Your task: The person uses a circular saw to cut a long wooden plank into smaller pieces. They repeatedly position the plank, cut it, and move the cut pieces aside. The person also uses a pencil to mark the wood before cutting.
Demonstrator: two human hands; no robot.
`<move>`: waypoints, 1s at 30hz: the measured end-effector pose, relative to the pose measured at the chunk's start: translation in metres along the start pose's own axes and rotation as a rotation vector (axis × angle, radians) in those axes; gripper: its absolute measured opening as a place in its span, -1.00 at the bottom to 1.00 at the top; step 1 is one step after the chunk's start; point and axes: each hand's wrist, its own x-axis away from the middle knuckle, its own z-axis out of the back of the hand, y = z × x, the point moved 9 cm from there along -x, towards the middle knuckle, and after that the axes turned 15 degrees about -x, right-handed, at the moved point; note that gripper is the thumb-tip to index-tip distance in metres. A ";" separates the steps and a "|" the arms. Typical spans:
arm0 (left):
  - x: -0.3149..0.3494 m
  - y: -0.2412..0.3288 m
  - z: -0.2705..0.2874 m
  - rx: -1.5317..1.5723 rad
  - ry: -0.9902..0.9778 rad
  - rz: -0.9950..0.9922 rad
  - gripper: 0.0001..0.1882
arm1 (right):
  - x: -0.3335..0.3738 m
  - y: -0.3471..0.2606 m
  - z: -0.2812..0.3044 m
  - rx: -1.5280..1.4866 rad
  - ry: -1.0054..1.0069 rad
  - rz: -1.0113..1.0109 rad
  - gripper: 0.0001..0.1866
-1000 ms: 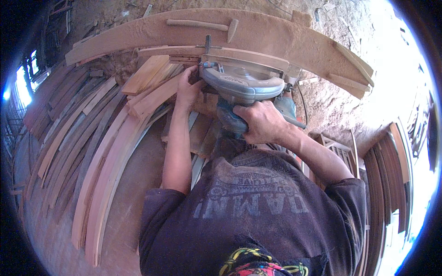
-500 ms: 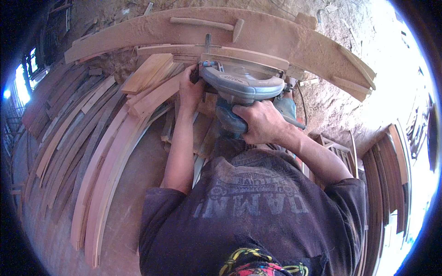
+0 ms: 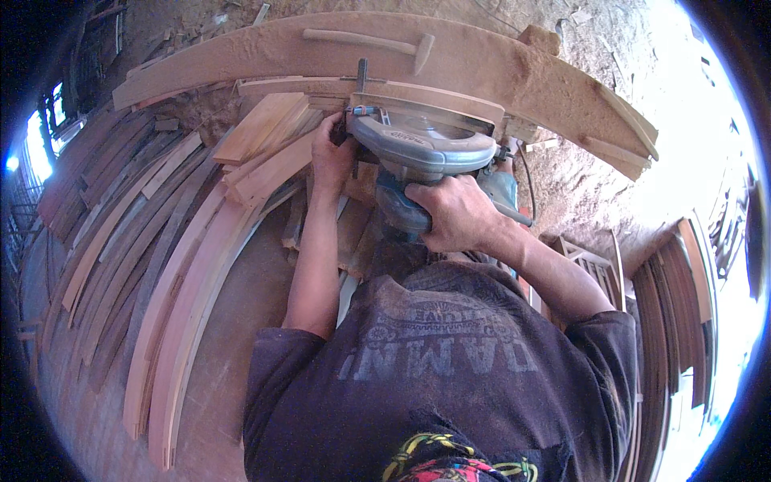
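Note:
A miter saw [image 3: 426,149] with a grey round guard and blue body stands in front of me. Its handle is gripped by my right hand [image 3: 458,210], with the fingers wrapped round it. At the saw's left edge is my left hand [image 3: 332,157], fingers curled by a dark part near a small blue-and-black fitting; what lies in them is hidden. Beyond the guard, a wood strip [image 3: 440,98] runs along the saw's back. A wooden-handled hammer [image 3: 369,40] rests on the broad dusty plank [image 3: 265,58] behind it.
Long wood strips [image 3: 189,321] lie on the left, with a short pale board [image 3: 261,127] on top. More stacked strips [image 3: 671,313] stand at the right. A black cord [image 3: 529,181] hangs beside the saw. A wood block [image 3: 539,38] sits at the plank's far edge.
The hammer and the wood block at the plank's far edge have shifted slightly right. The pale board has also edged right. Both hands stay in place at the saw.

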 end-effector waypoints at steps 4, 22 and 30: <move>-0.003 -0.008 -0.005 0.088 -0.036 0.026 -0.54 | -0.001 0.002 0.000 -0.027 0.033 0.026 -0.57; -0.006 -0.003 0.001 -0.073 -0.010 0.009 -0.50 | -0.006 0.007 -0.003 -0.027 0.025 0.043 -0.60; -0.004 -0.003 0.002 -0.053 -0.011 0.054 -0.51 | -0.009 0.007 -0.003 -0.034 0.020 0.038 -0.58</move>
